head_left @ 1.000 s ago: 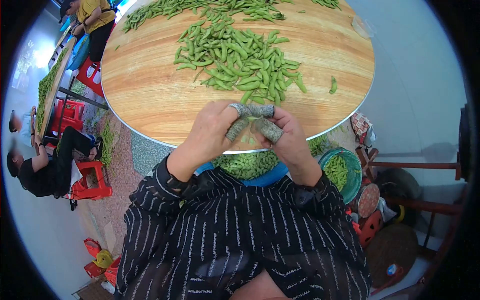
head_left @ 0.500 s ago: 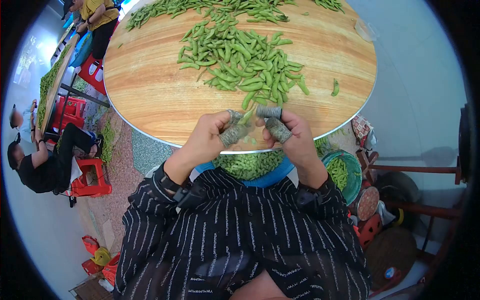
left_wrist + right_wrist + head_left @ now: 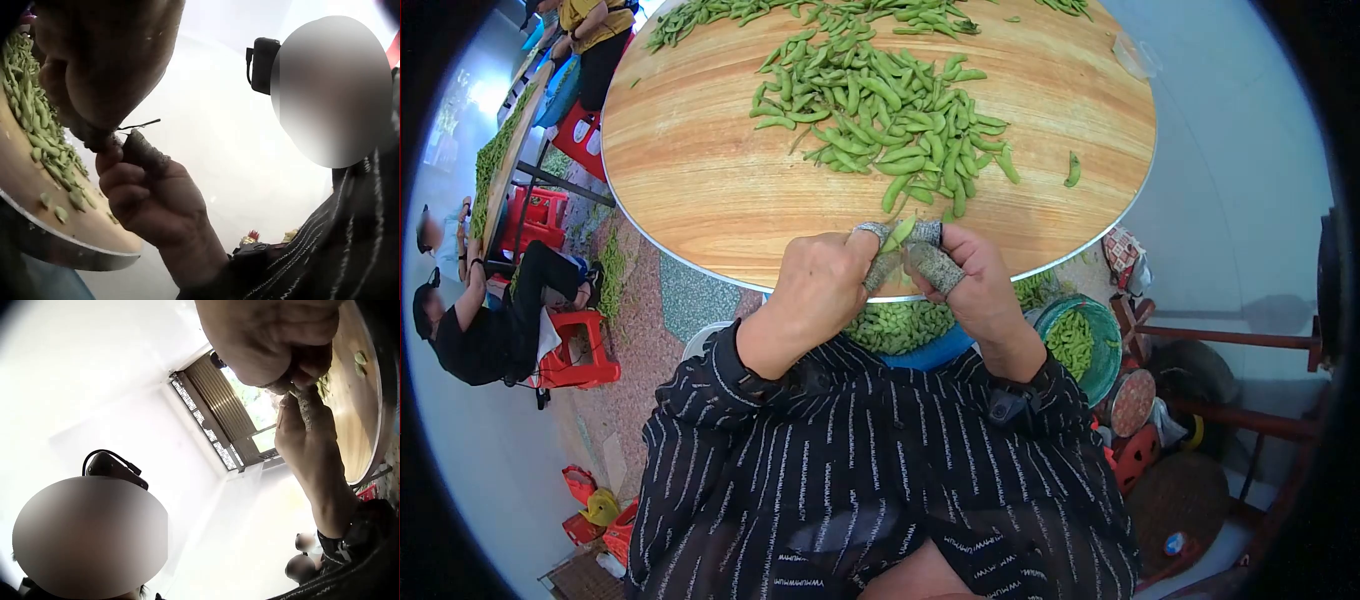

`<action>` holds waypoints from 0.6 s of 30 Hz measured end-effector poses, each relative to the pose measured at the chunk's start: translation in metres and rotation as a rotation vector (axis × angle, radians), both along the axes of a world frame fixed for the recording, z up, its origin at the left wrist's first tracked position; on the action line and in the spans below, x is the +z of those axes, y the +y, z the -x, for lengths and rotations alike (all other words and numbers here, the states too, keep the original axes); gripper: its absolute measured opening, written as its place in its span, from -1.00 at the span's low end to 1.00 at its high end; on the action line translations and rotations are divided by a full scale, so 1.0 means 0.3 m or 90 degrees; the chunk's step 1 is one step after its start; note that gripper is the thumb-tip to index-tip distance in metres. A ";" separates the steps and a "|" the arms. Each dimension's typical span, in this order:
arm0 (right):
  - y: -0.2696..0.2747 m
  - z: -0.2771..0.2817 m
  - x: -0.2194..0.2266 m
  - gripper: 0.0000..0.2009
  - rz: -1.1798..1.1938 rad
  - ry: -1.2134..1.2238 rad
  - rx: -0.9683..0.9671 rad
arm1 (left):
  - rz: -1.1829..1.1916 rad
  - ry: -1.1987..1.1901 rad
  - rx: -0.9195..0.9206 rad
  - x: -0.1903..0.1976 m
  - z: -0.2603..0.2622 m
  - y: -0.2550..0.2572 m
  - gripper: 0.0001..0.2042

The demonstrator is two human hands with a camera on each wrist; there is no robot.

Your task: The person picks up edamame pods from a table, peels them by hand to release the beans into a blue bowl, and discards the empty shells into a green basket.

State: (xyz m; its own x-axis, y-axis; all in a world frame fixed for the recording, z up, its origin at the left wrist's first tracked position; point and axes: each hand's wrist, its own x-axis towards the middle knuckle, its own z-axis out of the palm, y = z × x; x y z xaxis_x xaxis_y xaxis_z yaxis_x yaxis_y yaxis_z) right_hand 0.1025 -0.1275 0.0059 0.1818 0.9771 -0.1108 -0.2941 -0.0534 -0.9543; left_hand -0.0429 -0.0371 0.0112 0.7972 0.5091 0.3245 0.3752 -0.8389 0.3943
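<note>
Over the near edge of the table, my left hand [image 3: 815, 285] pinches a green soybean pod [image 3: 898, 236] between thumb and forefinger. Opposite it, my right hand [image 3: 985, 295] closes its thumb and forefinger at the pod's other side. Grey speckled wraps cover the thumbs and forefingers of both hands. In the left wrist view, the right hand [image 3: 156, 203] meets the left at the fingertips, beside a thin dark stalk [image 3: 142, 124]. The right wrist view has the left hand [image 3: 312, 440] below the right; the fingers there mostly hide the pod.
A pile of soybean pods [image 3: 900, 120] lies on the round wooden table [image 3: 690, 170]. Below its near edge sits a blue basin of shelled beans [image 3: 900, 328]. A green bucket [image 3: 1115, 345] with pods stands at the right. People sit at another table [image 3: 510, 160] at left.
The hands were together, then drew apart with the pod in the left fingers. Now they have come together again at the pod, the right fingers moving left onto it.
</note>
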 end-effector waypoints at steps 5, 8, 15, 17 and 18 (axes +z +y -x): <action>0.001 -0.019 -0.022 -0.88 0.002 -0.007 0.052 | -0.052 0.048 -0.003 0.016 0.002 0.008 -0.73; 0.004 -0.028 -0.029 -0.89 -0.003 0.020 0.075 | -0.071 0.039 -0.026 0.021 0.006 0.022 -0.72; 0.009 -0.038 -0.025 -0.89 -0.008 0.083 0.134 | 0.025 0.071 -0.056 0.056 0.012 0.024 -0.69; 0.005 -0.023 -0.014 -0.89 0.002 0.057 0.108 | 0.007 0.074 -0.054 0.052 0.011 0.013 -0.69; 0.003 -0.024 -0.018 -0.89 0.002 0.057 0.108 | -0.029 0.047 -0.047 0.042 0.008 0.009 -0.69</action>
State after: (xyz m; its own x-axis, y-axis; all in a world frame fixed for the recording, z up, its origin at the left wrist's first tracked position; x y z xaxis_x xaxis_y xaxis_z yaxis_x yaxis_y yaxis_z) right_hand 0.1097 -0.1266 0.0006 0.0033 0.9925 -0.1225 -0.3643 -0.1129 -0.9244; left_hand -0.0454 -0.0344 0.0239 0.8544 0.4342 0.2854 0.3383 -0.8818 0.3286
